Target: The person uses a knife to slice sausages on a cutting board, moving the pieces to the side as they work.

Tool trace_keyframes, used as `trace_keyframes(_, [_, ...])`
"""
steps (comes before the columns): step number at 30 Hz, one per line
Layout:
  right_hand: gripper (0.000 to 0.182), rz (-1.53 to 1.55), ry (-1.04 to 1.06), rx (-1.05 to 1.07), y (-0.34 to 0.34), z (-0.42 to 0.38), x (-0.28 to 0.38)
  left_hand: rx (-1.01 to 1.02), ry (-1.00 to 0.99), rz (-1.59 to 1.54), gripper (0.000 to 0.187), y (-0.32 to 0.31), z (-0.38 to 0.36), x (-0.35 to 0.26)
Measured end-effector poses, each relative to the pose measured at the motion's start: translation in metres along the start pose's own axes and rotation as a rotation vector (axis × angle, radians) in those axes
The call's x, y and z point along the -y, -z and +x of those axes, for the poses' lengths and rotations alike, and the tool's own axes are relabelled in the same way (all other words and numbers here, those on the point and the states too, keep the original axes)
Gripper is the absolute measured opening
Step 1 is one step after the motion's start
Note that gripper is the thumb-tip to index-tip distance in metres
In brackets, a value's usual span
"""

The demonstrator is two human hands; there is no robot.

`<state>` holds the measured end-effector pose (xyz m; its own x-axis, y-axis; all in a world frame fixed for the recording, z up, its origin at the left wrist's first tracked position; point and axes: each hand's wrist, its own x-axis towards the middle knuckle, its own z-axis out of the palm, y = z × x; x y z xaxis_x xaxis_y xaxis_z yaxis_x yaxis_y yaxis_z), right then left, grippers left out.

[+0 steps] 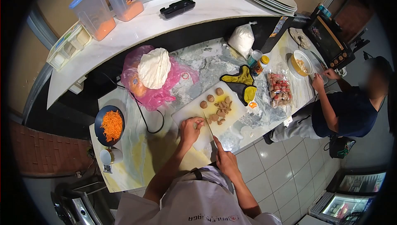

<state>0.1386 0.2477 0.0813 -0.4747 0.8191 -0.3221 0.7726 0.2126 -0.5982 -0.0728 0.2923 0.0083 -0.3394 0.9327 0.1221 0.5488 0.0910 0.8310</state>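
Observation:
A white cutting board point(194, 112) lies at the table's front edge. My right hand point(226, 161) is closed round the handle of a knife point(209, 126), whose blade points away from me across the board. Beside the blade, on its left, my left hand point(192, 129) rests on the board with fingers curled and pressed together; what they hold is hidden. Several cut brown slices point(223, 108) lie right of the knife. Whole brown balls, perhaps meatballs, sit along the board's far side, one of them a ball point(211, 98) near its middle.
A plate of shredded carrot point(111, 126) and a mug point(111, 156) stand left. Behind are a pink bag point(136, 65), black-yellow cloth point(240, 85), a jar point(260, 65) and packed brown balls point(279, 88). At right, a person point(345, 109) works near a bowl point(300, 63).

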Motion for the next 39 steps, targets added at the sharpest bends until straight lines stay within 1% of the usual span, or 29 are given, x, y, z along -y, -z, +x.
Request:
trace_keyframes(4, [0.086, -0.018, -0.002, -0.001, -0.0002, 0.0000, -0.0005, 0.001, 0.015, 0.001, 0.015, -0.0008, -0.0006, 0.0015])
trace_keyframes(10, [0.087, 0.015, 0.021, -0.004, -0.0035, -0.0013, -0.0041, -0.008, -0.019, -0.034, 0.015, 0.0010, -0.0013, 0.0007])
trace_keyframes(22, [0.087, -0.005, 0.010, -0.008, -0.0024, -0.0019, -0.0025, -0.019, -0.029, 0.005, 0.015, 0.0021, -0.0041, -0.0028])
trace_keyframes(31, [0.086, 0.043, 0.026, -0.025, -0.0028, -0.0009, -0.0056, -0.007, -0.058, 0.053, 0.021, 0.0036, -0.0068, -0.0031])
trace_keyframes(39, [0.087, 0.048, 0.000, -0.009, 0.0015, -0.0029, -0.0019, 0.011, -0.053, -0.016, 0.019, 0.0066, -0.0065, -0.0019])
